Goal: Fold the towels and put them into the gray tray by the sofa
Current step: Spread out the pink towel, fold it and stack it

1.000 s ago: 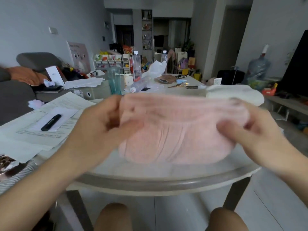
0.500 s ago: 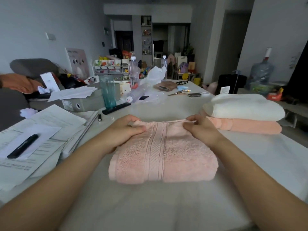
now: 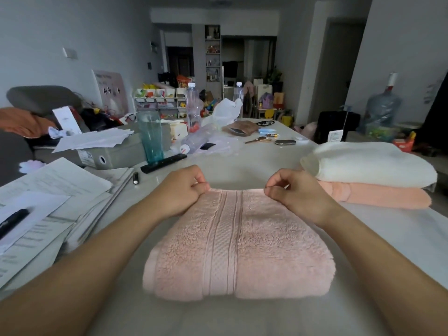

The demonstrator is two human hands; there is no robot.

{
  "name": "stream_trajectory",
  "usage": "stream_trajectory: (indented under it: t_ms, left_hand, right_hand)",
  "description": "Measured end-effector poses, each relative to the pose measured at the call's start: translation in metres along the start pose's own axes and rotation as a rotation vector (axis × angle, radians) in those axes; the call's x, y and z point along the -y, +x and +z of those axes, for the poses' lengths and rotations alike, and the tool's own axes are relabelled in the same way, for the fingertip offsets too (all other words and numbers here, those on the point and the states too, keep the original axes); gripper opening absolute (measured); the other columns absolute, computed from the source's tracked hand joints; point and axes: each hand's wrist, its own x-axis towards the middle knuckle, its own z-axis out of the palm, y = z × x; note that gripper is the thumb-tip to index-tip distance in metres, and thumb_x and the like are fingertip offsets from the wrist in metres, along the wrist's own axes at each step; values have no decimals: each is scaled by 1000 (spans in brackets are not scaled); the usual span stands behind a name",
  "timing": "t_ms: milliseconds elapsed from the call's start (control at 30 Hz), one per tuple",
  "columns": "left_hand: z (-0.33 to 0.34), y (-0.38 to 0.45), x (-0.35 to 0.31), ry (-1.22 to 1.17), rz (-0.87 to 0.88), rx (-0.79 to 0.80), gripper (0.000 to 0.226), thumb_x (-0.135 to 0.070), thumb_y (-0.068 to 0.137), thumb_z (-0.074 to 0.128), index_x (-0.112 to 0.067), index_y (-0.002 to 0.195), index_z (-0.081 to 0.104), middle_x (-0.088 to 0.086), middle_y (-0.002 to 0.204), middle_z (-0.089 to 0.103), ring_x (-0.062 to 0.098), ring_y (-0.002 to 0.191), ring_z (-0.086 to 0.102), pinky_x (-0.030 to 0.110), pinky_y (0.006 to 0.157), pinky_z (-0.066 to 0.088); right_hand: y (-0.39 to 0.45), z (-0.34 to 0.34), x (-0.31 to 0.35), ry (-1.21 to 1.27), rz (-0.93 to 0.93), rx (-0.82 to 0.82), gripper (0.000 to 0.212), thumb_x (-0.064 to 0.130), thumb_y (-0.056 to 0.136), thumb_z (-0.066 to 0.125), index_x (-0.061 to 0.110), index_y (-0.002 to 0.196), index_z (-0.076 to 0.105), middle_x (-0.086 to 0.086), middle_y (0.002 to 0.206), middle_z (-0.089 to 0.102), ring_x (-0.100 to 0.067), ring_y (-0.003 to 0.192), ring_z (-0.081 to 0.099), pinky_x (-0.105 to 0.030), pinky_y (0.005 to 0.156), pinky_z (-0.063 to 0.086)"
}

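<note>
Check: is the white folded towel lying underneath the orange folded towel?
No: the white folded towel lies on top of the orange folded towel.

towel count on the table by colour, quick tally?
Pink towel, folded, both hands at its far edge: 1
White towel, folded, top of the stack: 1
Peach towel, folded, under the white one: 1
Total: 3
</note>
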Motion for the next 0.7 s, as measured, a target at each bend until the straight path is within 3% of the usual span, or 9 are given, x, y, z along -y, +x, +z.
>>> stream_trajectory:
  t_ms: [100,233,300,367,433,500,567,633,700]
  left_hand:
    - [6,6,9,-66,-44,-31,17,-26,91,68,-31,77,59,-15,82,62,17,90,62,30,77,44]
    - [12,0,13,-183,-70,-30,16,-22,84,76,-25,75,63,-8,82,70,20,93,69,33,89,51]
    - [4,-7,13,-202,-81,-79,20,-30,79,80,-22,90,65,-10,90,71,12,91,69,30,83,51]
    - [-14,-15,6,-284,-67,-228,35,-40,78,79,-26,106,63,-13,103,69,7,96,66,30,85,50]
    - [-26,-28,-12,-349,56,-314,36,-53,82,69,-37,114,62,-17,117,68,2,107,63,34,95,49]
    - [-25,-47,-33,-175,203,-151,50,-71,84,46,-51,130,51,-24,139,54,-1,122,52,32,99,42]
    - [-10,-59,-49,75,265,178,68,-80,86,23,-52,147,27,-21,159,27,3,142,28,35,114,29]
    - [4,-61,-50,277,230,434,79,-78,85,9,-43,156,8,-12,166,4,6,151,0,37,124,6]
    - [6,-58,-43,322,148,504,81,-76,84,6,-39,156,0,-10,166,-10,6,150,-14,34,122,-7]
  right_hand:
    - [3,5,-7,43,-8,-75,15,10,84,75,21,73,71,2,74,71,4,59,57,-6,60,44]
    - [1,8,-10,40,21,-86,19,11,87,71,25,74,72,12,73,70,9,60,58,-4,61,42]
    - [-4,5,-5,74,65,-100,18,13,90,68,28,81,72,6,84,73,4,64,60,-9,64,45]
    - [-9,-4,4,115,55,-233,22,13,91,66,34,90,70,2,97,73,-6,74,63,-16,71,51]
    - [-21,-10,19,115,-68,-332,23,18,91,64,39,100,70,14,108,70,-4,90,64,-19,85,51]
    - [-35,-5,37,124,-163,-132,30,33,92,59,39,121,66,24,116,67,4,95,63,-12,86,48]
    - [-42,5,46,-63,-163,257,44,41,97,52,33,141,52,15,141,55,3,124,52,-19,108,38]
    - [-41,11,43,-309,-91,491,53,45,102,41,31,152,34,8,160,31,-2,145,20,-25,120,9]
    - [-36,8,36,-384,28,537,62,51,102,31,29,157,14,11,165,6,1,146,-4,-26,119,-5]
